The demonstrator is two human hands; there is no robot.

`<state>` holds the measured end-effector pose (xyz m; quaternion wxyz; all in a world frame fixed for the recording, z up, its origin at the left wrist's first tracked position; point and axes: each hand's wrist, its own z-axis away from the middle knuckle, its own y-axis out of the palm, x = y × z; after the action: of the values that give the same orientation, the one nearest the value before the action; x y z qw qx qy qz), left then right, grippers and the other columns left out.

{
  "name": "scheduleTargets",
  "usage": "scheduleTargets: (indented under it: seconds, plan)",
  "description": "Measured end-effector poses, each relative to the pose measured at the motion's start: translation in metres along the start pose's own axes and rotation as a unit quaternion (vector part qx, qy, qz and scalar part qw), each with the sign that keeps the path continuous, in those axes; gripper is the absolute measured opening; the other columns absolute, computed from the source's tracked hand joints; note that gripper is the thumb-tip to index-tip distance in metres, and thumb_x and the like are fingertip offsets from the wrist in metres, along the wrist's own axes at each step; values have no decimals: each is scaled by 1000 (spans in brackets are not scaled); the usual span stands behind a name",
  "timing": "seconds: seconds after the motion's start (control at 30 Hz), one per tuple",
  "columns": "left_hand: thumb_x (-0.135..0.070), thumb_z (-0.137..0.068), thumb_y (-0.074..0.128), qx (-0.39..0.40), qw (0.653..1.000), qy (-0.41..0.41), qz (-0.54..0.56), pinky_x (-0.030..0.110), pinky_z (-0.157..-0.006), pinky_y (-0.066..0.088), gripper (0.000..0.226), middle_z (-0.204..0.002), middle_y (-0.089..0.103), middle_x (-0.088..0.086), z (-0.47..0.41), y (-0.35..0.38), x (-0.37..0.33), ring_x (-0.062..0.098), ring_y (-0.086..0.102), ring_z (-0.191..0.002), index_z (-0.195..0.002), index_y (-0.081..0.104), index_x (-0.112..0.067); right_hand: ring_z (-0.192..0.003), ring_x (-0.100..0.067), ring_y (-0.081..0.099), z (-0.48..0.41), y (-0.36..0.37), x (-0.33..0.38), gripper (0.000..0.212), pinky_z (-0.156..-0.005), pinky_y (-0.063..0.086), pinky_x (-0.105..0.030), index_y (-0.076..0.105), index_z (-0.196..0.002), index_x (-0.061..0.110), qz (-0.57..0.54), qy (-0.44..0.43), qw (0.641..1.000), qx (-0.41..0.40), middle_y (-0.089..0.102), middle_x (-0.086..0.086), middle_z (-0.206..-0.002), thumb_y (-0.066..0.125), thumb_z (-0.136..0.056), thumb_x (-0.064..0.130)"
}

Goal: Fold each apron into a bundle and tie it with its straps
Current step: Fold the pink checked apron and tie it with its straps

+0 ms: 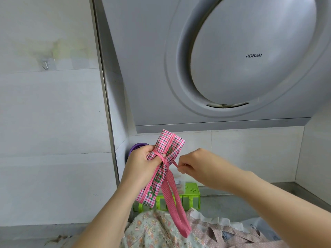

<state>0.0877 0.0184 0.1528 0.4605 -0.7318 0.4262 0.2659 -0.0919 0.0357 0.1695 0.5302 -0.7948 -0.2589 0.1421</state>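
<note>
The pink gingham apron bundle is held up in the air between the two hands, rolled tight and tilted, so that both sides of it can be reached for tying. The left hand grips its middle, thumb pressed over the pink strap where it crosses the roll, likely to keep the wrap from slackening. Just right of it, the right hand pinches a short strap end and draws it sideways off the bundle, which looks like tightening a knot. A long strap loop hangs free below both hands.

Under the hands lie a pale floral apron and a pink dotted apron, apparently waiting their turn. Beyond the hands stands a green plastic rack; a purple lid peeks out behind the left hand, and a range hood hangs above.

The knot itself is hidden behind the roll, so whether it is tied cannot be told. The green lettering on the fabric is creased and unreadable, and both lower aprons are cut off by the bottom edge
</note>
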Motion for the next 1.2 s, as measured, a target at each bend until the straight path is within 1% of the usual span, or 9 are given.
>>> scheduleTargets:
  seconds: [0.3, 0.43, 0.53, 0.63, 0.7, 0.83, 0.97, 1.13, 1.2]
  plan:
    - [-17, -91, 63, 18, 996, -20, 90, 19, -60, 52, 16, -85, 74, -11, 4, 5, -4, 5, 70, -71, -102, 69, -27, -77, -17, 48, 2, -1, 0, 22, -68, 37, -27, 57, -87, 12, 44, -35, 995, 88, 52, 2, -84, 46, -99, 27]
    - [-19, -90, 62, -2, 997, -3, 73, 23, -64, 52, 13, -78, 73, -15, 4, 12, -4, -1, 67, -69, -92, 70, -29, -77, -1, 37, 1, -8, -1, 19, -71, 33, -22, 66, -92, 13, -7, -75, 997, -32, 43, 7, -116, 53, -95, 26]
    - [-20, -90, 60, -21, 999, 19, 44, 24, -58, 48, 10, -71, 70, -11, 3, 19, -8, 1, 64, -63, -87, 69, -24, -70, -1, 42, -7, -4, -1, 16, -68, 32, -14, 65, -85, 8, -73, -82, 992, -60, 52, 4, -102, 56, -93, 18]
    - [-20, -89, 61, 12, 997, -9, 70, 41, -66, 52, 9, -75, 71, 1, 3, 23, -8, 15, 68, -70, -86, 69, -19, -65, 4, 46, -10, 1, -2, 18, -63, 34, -10, 61, -75, 6, -179, -33, 979, -95, 49, 8, -73, 58, -92, 12]
    - [-16, -89, 60, 71, 987, -56, 134, 49, -78, 53, 9, -83, 72, 12, 5, 22, -8, 29, 69, -77, -90, 69, -15, -63, 3, 47, -11, 4, -2, 18, -61, 35, -13, 62, -75, 6, -218, 18, 970, -106, 50, 10, -70, 59, -92, 14]
    - [-15, -85, 68, 187, 955, -78, 217, 43, -84, 56, 23, -94, 72, 8, 9, 18, -7, 25, 71, -85, -107, 63, -13, -58, 2, 49, -9, 6, -2, 21, -58, 39, -14, 67, -76, 13, -293, 83, 949, -88, 58, 10, -68, 58, -93, 21]
    - [-18, -77, 77, 136, 985, -35, 105, 40, -77, 58, 28, -87, 73, 2, 9, 22, -4, 18, 71, -77, -100, 62, -19, -51, 3, 49, -6, 1, -3, 23, -52, 39, -12, 70, -75, 13, -382, 139, 913, -37, 62, 12, -58, 59, -92, 24]
    - [-21, -75, 79, 104, 990, -54, 76, 37, -76, 58, 20, -81, 73, -3, 5, 20, 3, 13, 71, -71, -92, 68, -21, -70, -2, 61, 1, -5, -9, 18, -65, 46, -12, 76, -86, 15, -408, 143, 902, 2, 74, 2, -83, 63, -89, 26]
    - [-23, -74, 80, 111, 986, -77, 93, 38, -78, 58, 18, -79, 74, -2, 5, 18, 4, 16, 71, -71, -88, 70, -21, -73, -19, 64, 4, -3, -11, 17, -68, 52, -22, 76, -86, 15, -394, 132, 910, 7, 74, -3, -87, 64, -88, 27]
